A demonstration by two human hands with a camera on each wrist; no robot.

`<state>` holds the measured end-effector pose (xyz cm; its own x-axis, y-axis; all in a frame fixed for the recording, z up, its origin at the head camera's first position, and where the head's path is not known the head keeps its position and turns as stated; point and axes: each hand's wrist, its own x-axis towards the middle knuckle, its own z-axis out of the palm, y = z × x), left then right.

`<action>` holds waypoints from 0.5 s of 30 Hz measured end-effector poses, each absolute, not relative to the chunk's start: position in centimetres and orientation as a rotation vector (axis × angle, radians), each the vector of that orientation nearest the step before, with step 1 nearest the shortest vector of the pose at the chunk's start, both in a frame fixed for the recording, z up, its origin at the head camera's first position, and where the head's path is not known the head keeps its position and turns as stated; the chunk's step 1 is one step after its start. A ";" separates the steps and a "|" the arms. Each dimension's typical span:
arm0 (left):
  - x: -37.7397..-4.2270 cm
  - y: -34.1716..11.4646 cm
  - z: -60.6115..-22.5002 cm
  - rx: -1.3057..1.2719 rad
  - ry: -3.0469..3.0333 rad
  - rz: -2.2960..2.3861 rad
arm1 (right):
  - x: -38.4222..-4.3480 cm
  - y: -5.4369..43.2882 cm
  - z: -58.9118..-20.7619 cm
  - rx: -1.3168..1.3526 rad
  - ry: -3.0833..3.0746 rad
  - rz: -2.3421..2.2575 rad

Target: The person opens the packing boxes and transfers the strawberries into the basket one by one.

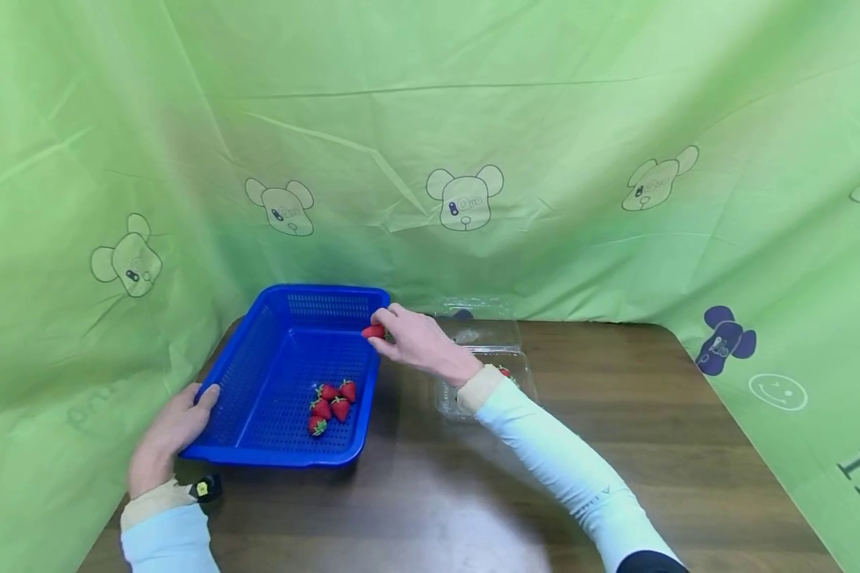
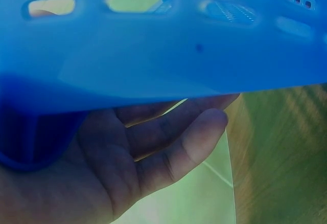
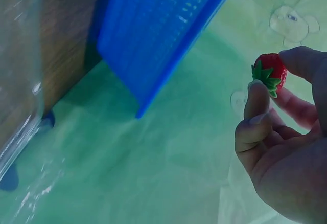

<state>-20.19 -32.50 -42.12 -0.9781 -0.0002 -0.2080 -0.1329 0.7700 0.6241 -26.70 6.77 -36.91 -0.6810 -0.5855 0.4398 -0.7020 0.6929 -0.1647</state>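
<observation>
A blue plastic basket (image 1: 258, 457) with slotted walls holds several red strawberries (image 1: 330, 407), grouped at its near right. My left hand (image 1: 179, 422) grips the basket's left rim, thumb over the edge. In the left wrist view, fingers (image 2: 173, 152) reach beneath the basket's wall (image 2: 153, 65). Between thumb and fingertips, my right hand (image 1: 423, 344) pinches one strawberry (image 3: 273, 70), its green leaves showing in the right wrist view. That hand is up by the basket's far right rim. Partly behind the right wrist lies an open clear plastic box (image 1: 523, 382) with a strawberry (image 1: 505, 372) visible inside.
The brown wooden table (image 1: 616, 446) carries everything. A green printed cloth (image 1: 545, 263) hangs close behind the basket and box, and along both sides. The clear box's raised lid (image 1: 494, 328) stands near the back cloth.
</observation>
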 end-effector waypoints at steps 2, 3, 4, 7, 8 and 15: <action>-20.2 -32.4 -42.2 -0.110 2.762 1.000 | -26.8 5.9 -37.1 1.022 -2.554 0.453; -20.2 -32.4 -42.2 -0.112 2.758 1.002 | -26.8 5.5 -37.1 1.030 -2.556 0.448; -20.2 -32.4 -42.2 -0.114 2.756 1.001 | -26.8 5.0 -37.2 1.040 -2.557 0.447; -20.2 -32.3 -42.1 -0.116 2.751 1.003 | -26.7 3.7 -37.4 1.079 -2.565 0.443; -20.2 -32.3 -42.1 -0.116 2.749 1.007 | -26.7 3.3 -37.4 1.094 -2.571 0.440; -20.1 -32.4 -41.9 -0.122 2.740 1.027 | -26.7 -0.2 -38.3 1.222 -2.661 0.381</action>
<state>-20.10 -32.37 -41.91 -0.9741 -0.0034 -0.2263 -0.1513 0.7532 0.6401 -26.68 -0.17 -38.32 -0.6425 -0.7152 0.2751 -0.7636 0.6273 -0.1528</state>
